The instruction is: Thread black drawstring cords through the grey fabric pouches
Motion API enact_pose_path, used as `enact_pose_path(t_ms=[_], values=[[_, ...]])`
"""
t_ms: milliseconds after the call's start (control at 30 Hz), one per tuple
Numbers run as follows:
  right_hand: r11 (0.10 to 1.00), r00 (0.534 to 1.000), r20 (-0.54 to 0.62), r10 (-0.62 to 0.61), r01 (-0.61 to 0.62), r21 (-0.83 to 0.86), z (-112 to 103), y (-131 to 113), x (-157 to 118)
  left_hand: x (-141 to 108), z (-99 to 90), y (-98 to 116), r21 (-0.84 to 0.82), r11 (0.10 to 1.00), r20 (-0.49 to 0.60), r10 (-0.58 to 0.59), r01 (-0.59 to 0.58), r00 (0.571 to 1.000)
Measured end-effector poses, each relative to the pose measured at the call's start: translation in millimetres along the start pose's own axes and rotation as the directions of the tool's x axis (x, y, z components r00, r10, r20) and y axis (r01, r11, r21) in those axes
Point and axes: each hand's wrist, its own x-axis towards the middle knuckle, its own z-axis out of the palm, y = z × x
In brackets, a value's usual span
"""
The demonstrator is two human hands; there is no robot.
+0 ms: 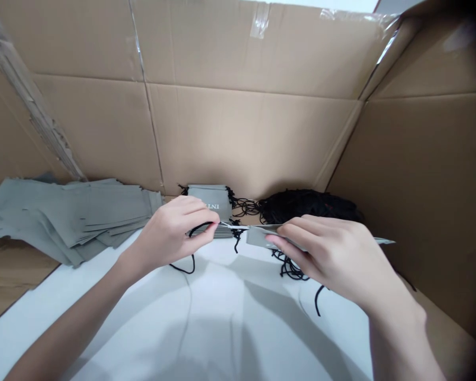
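My left hand (182, 225) is closed in a pinch in front of the stacked pouches. A black cord (200, 226) runs into its fingertips, with a loop hanging below. From the same fingertips a thin pale strip (236, 227) reaches right to a flat grey pouch (257, 237); whether it is a tool cannot be made out. My right hand (325, 248) grips that pouch between thumb and fingers, holding it nearly edge-on above the white surface. A short black cord end dangles near the pouch's left edge. The fingers hide much of the pouch.
Grey fabric pieces (103, 211) lie in an overlapping pile at left. Corded grey pouches with white lettering (208, 197) are stacked at centre back. A heap of black cords (309, 203) sits behind my right hand. Cardboard walls (254, 132) enclose the white work surface (206, 328).
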Motion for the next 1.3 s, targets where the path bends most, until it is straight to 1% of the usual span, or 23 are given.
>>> enact_pose_path(t_ms=[233,367,467,600,633,767,800,867,933,1000,1067,1167,1300], values=[[1.0,1.0,0.028,0.002,-0.003,0.018,9,-4,2,-3,-2.6,-2,0.038,0.998,0.173,-0.051,0.045,0.984],[0.999,0.999,0.032,0.029,-0.03,0.026,12,-3,2,-5,-2.7,-3,0.088,0.994,0.22,-0.088,0.071,0.972],[0.999,0.999,0.039,0.036,-0.037,0.031,12,-3,1,-6,-2.0,-4,0.107,0.991,0.226,-0.103,0.081,0.969],[0.999,0.999,0.032,0.03,-0.031,0.037,11,-6,2,-6,1.0,-6,0.091,0.993,0.216,-0.088,0.07,0.972],[0.999,0.999,0.032,0.029,-0.031,0.037,11,-6,2,-6,2.1,-6,0.082,0.993,0.207,-0.095,0.079,0.974],[0.999,1.0,0.016,0.025,-0.025,0.028,12,-7,2,-10,5.9,-6,0.03,0.984,0.131,-0.18,0.177,0.975],[0.999,1.0,0.013,0.024,-0.024,0.023,12,-7,2,-10,6.0,-7,0.019,0.983,0.118,-0.184,0.184,0.976],[1.0,1.0,0.011,0.025,-0.025,0.007,13,-7,2,-12,4.7,-6,0.031,0.99,0.126,-0.139,0.137,0.982],[1.0,1.0,0.014,0.016,-0.016,-0.007,13,-8,3,-12,1.8,-5,0.102,0.994,0.194,-0.058,0.038,0.979],[1.0,1.0,0.027,-0.007,0.007,-0.012,14,-11,4,-13,-1.4,-3,0.185,0.981,0.288,0.005,-0.06,0.958],[0.999,0.998,0.053,-0.03,0.03,-0.014,15,-14,6,-13,-3.6,0,0.244,0.964,0.352,0.013,-0.105,0.936],[0.999,0.996,0.076,-0.046,0.048,-0.024,16,-18,6,-13,-4.9,4,0.273,0.957,0.399,-0.023,-0.094,0.917],[0.997,0.996,0.073,-0.056,0.059,-0.043,17,-20,6,-10,-7.5,9,0.281,0.959,0.471,-0.101,-0.041,0.876]])
